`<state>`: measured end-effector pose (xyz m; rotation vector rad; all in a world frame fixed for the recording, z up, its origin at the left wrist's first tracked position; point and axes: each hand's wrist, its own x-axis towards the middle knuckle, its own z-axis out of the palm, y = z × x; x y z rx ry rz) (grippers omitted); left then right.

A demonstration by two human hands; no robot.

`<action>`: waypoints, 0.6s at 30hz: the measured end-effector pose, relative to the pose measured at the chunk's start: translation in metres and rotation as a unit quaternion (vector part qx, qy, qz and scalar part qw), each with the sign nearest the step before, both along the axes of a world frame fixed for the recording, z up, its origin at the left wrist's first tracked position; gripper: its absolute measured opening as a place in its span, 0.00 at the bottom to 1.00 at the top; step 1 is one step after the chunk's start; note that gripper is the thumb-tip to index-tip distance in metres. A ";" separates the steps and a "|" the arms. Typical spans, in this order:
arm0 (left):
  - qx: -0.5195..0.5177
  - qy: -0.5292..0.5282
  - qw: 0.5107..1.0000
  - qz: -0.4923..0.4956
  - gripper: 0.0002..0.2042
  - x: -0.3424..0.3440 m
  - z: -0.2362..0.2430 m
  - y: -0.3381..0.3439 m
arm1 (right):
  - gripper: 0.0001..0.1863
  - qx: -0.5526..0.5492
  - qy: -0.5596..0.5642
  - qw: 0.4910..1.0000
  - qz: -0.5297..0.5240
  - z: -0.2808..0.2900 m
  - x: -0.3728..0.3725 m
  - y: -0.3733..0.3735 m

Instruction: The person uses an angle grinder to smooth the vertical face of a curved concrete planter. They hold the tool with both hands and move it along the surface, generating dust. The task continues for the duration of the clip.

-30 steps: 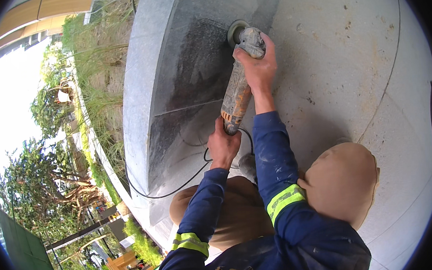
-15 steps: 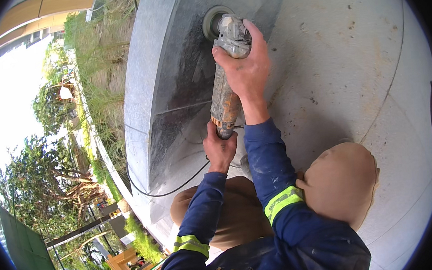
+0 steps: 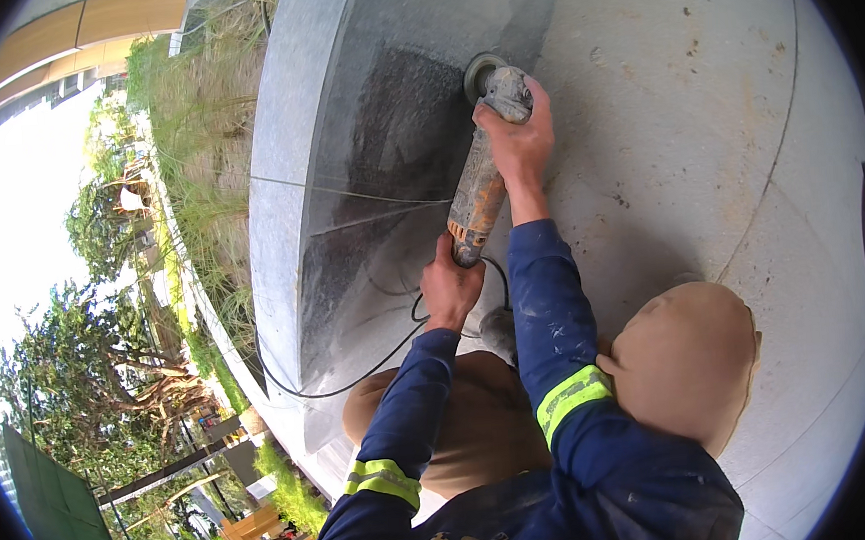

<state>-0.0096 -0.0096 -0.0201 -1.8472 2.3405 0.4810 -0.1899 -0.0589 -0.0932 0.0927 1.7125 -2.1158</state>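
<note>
A dusty grey and orange angle grinder [image 3: 477,189] is held in both of my hands. My right hand [image 3: 522,143] wraps round its metal head, with the thumb on the near side. Lower down, my left hand [image 3: 452,287] grips the rear end of its body. The round grinding disc [image 3: 484,74] lies against the upright face of the grey stone wall [image 3: 381,113], near the wall's foot; whether it spins I cannot tell. Dark, damp-looking patches cover much of that face around the disc.
A black power cord [image 3: 351,388] loops from the grinder past the wall's end. Grey stained paving [image 3: 684,132] spreads to the right, crossed by a joint line. Grassy planting [image 3: 207,135] grows behind the wall. My bent knees [image 3: 685,368] are close below my arms.
Both hands have shifted the grinder to the right, and its head has come down the picture, closer to me. The disc now sits nearer the wall's foot. My grip is the same.
</note>
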 end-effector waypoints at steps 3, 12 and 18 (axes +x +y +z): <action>0.013 -0.022 1.000 -0.001 0.28 0.002 -0.008 -0.002 | 0.43 0.054 -0.014 0.998 0.018 -0.006 -0.002 0.004; -0.075 0.108 0.991 -0.013 0.24 0.016 0.008 0.004 | 0.42 -0.010 0.077 0.997 0.013 0.078 -0.002 0.009; -0.114 0.184 0.976 -0.007 0.19 0.014 0.030 0.004 | 0.41 -0.083 0.154 0.984 -0.010 0.108 0.004 0.003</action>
